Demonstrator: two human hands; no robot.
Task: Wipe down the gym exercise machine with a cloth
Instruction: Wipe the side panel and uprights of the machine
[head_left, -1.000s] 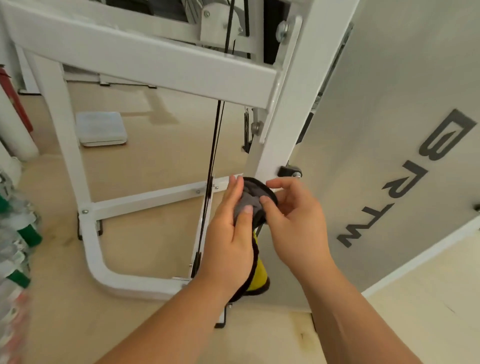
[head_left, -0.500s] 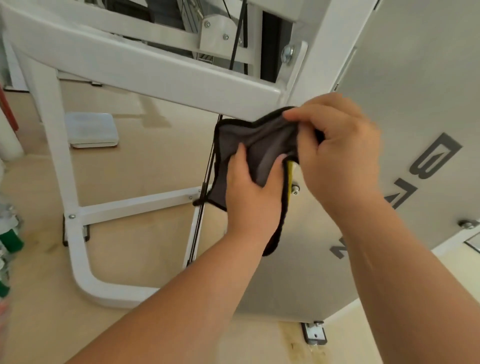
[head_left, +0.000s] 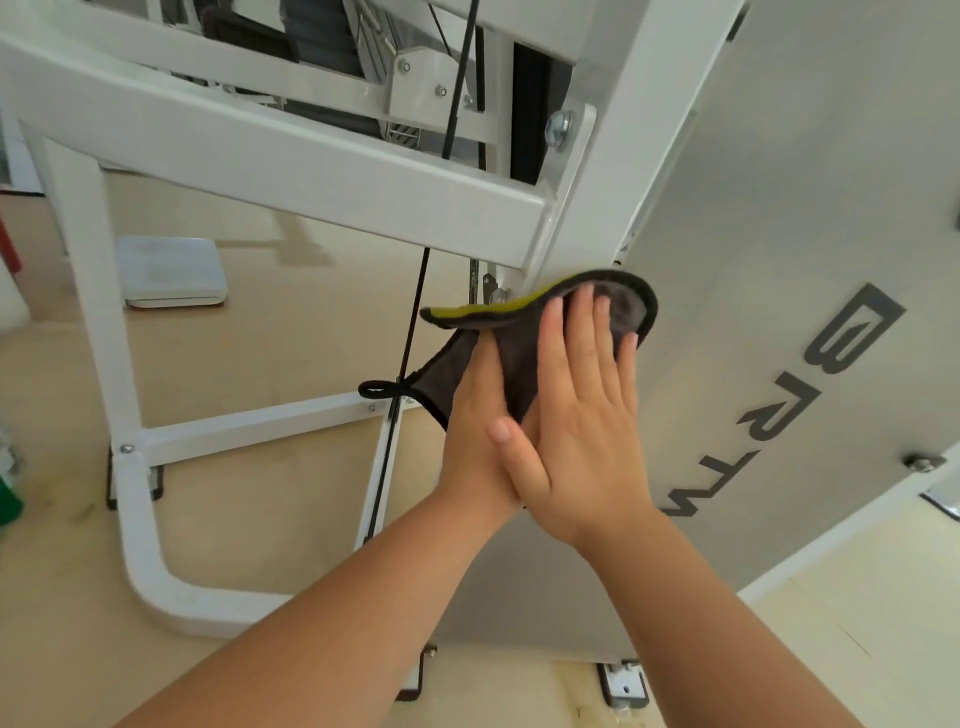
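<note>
Head view: the gym machine (head_left: 311, 171) fills the far left with its white frame, and its grey side panel (head_left: 779, 260) the right. Just below the crossbar joint, the cloth (head_left: 514, 358) lies sandwiched between the hands. The right hand (head_left: 587, 415) lies flat on top with straight fingers; the left hand (head_left: 475, 426) is beneath, fingers hidden. Smoothing the cloth flat first should give broad, even contact.

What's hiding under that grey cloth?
The left hand is tucked under the cloth; its fingers are covered. The yellow underside peeks out at the top. The right hand lies flat on top.
</note>
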